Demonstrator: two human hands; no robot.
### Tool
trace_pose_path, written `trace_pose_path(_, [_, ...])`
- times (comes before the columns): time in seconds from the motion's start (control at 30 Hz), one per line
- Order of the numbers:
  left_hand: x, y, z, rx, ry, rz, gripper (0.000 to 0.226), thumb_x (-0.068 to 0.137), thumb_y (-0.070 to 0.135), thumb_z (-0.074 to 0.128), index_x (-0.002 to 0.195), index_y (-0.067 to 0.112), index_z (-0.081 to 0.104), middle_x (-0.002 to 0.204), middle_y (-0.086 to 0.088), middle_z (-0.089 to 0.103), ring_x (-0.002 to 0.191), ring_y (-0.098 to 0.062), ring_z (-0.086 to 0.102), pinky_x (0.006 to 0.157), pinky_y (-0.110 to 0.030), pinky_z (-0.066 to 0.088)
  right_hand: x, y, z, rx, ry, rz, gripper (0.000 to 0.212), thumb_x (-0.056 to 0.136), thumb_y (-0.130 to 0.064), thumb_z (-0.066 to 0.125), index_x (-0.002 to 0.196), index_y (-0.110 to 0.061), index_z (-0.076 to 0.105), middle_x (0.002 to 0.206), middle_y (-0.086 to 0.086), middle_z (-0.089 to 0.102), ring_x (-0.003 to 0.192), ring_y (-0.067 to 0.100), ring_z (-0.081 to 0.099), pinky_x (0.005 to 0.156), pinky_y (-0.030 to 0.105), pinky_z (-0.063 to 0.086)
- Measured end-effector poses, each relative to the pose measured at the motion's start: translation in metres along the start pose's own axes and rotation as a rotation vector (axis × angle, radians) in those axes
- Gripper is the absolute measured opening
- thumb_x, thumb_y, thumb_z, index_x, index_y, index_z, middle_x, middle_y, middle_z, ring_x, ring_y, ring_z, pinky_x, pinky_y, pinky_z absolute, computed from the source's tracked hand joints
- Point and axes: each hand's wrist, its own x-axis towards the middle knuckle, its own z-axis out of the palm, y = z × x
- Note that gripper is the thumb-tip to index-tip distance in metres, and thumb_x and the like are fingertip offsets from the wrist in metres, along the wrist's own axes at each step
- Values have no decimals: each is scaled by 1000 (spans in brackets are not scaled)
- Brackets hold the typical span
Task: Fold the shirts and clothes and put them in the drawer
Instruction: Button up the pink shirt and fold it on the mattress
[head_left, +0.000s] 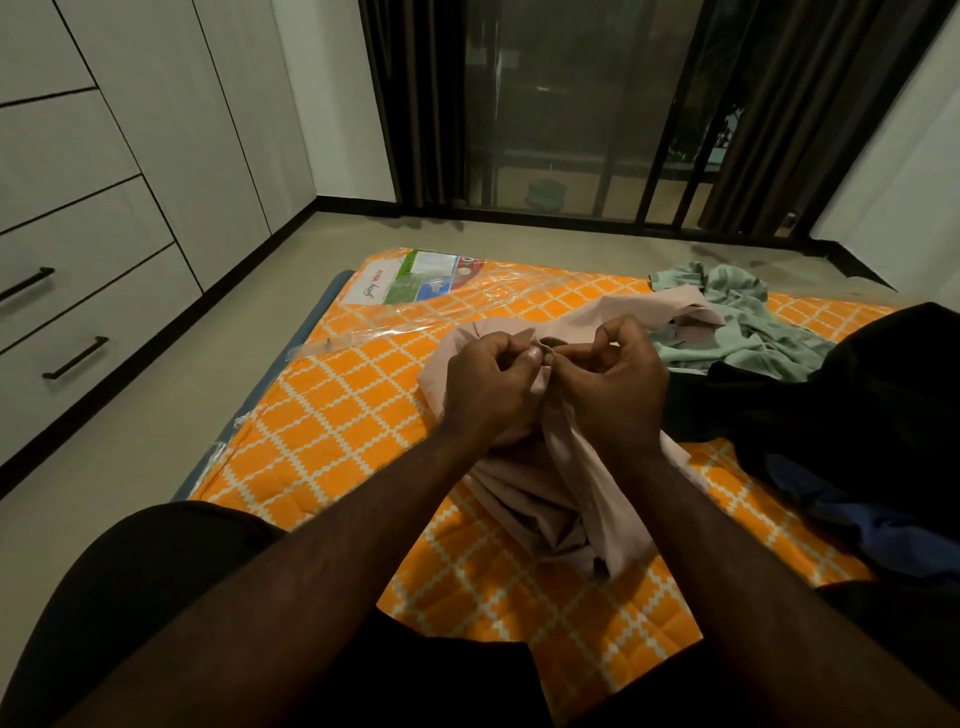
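A pale pink shirt (561, 483) lies bunched on the orange patterned mattress (337, 415) in front of me. My left hand (488, 384) and my right hand (613, 384) are side by side above it, each pinching the shirt's edge between thumb and fingers at a small dark spot that may be a button. A crumpled pale green garment (743, 322) lies behind the shirt to the right. A black garment (841, 395) and a blue one (857, 514) are heaped at the right. The drawers (78, 322) with dark handles are at the left.
White wardrobe doors (171, 130) line the left wall above the drawers. A strip of grey floor (156, 426) runs between the mattress and the drawers. Dark curtains and a glass door (561, 114) stand beyond the mattress. The mattress is wrapped in clear plastic with a label (415, 278).
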Motion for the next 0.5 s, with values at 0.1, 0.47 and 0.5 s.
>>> trace_pose_path(0.1, [4,-1,-4,-14,-41,15,12,94,16,69,99,8,77,84,3,72,78,-10,69,65,-21,54,3,0,-1,15,-6,29,36,80,-10,84,82,-17,50,73,-5,65,72,11,71,63,37,61])
trace_pose_path(0.47, [4,-1,-4,55,-42,73,9,91,14,71,90,7,77,77,-4,72,71,-19,68,62,-27,54,-1,1,0,-12,-36,-75,29,80,-5,80,86,-14,53,77,1,70,73,9,72,66,36,63])
trace_pose_path(0.5, [3,-1,-3,57,-38,73,9,91,14,70,89,7,76,77,-6,72,70,-19,68,61,-29,54,-3,-1,0,-32,-44,-114,27,81,-5,79,87,-14,54,77,0,70,73,8,71,66,34,62])
